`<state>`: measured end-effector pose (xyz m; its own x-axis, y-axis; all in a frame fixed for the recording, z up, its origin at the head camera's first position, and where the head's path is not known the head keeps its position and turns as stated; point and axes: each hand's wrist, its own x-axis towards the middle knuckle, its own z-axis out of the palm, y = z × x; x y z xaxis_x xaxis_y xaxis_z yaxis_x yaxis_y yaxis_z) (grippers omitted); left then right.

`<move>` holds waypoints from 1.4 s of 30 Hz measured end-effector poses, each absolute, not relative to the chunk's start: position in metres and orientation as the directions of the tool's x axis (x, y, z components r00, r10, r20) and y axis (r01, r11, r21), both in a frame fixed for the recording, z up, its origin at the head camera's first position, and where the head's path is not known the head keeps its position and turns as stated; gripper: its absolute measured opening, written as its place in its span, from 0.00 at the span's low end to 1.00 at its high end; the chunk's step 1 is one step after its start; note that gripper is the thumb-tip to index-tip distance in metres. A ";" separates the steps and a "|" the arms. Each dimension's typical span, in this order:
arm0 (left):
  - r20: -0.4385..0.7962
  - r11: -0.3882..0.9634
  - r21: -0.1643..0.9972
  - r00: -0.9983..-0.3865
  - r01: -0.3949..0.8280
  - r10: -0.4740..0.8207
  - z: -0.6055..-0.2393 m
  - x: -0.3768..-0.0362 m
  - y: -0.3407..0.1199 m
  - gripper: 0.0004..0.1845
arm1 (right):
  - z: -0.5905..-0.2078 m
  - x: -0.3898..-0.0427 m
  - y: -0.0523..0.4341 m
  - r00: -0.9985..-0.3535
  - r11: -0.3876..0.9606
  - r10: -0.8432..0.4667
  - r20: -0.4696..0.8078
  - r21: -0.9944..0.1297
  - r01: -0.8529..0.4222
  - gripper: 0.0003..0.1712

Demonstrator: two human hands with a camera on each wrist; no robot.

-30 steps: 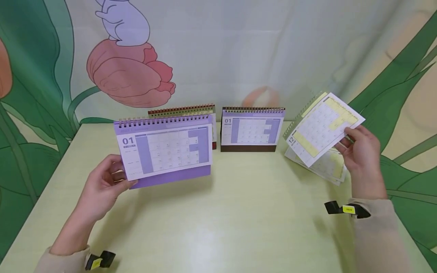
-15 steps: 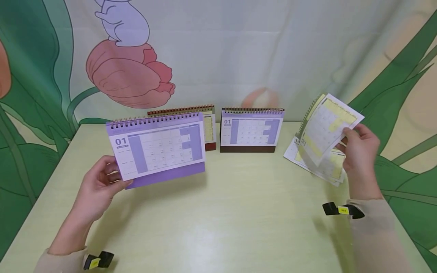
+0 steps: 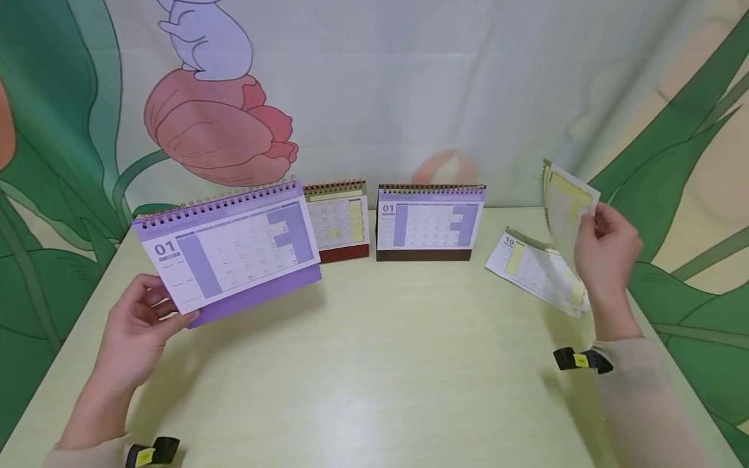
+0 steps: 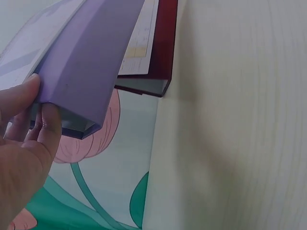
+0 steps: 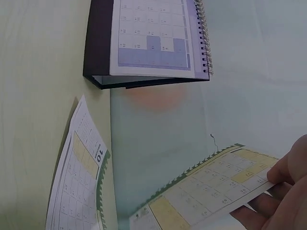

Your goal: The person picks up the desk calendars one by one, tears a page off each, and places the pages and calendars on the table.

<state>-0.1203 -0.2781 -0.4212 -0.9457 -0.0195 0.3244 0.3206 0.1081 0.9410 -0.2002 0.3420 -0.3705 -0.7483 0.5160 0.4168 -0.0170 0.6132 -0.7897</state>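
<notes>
My left hand (image 3: 136, 325) grips the lower left corner of a purple desk calendar (image 3: 228, 250) showing "01", held tilted above the table's left side; the left wrist view shows thumb and fingers pinching its purple base (image 4: 86, 62). My right hand (image 3: 603, 250) pinches a page of a yellow-green spiral calendar (image 3: 566, 205), lifted nearly edge-on to the head camera; the right wrist view shows that page (image 5: 206, 191) held at its corner. The calendar's other pages (image 3: 535, 270), showing "10", lie flat on the table below.
Two more desk calendars stand at the table's back: a dark red one (image 3: 339, 221) and a dark brown one with purple "01" page (image 3: 430, 221). The pale green table (image 3: 380, 364) meets a printed tulip backdrop (image 3: 216, 130) behind.
My left hand has carried the purple calendar leftward and tilted it, uncovering the red calendar behind. My right hand has swung the yellow page upward toward vertical, exposing the "10" page.
</notes>
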 end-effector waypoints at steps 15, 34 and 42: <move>0.376 -0.021 0.924 -0.917 0.382 -0.135 -0.425 -0.115 -0.304 0.25 | -0.391 -0.205 0.343 -0.792 0.949 0.150 0.592 -0.310 -0.052 0.21; 0.315 -0.040 0.941 -0.913 0.336 -0.261 -0.441 -0.117 -0.337 0.28 | -0.405 -0.211 0.340 -0.878 0.980 0.054 0.475 -0.193 -0.043 0.22; 0.295 -0.060 0.942 -0.898 0.331 -0.326 -0.445 -0.121 -0.347 0.28 | -0.410 -0.215 0.336 -0.909 0.990 0.028 0.417 -0.135 -0.031 0.21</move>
<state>-0.1215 -0.3469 -0.4448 -0.8984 -0.3256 0.2949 0.3308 -0.0597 0.9418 -0.2149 0.3356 -0.4103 -0.9086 0.0284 0.4166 -0.0308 0.9904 -0.1347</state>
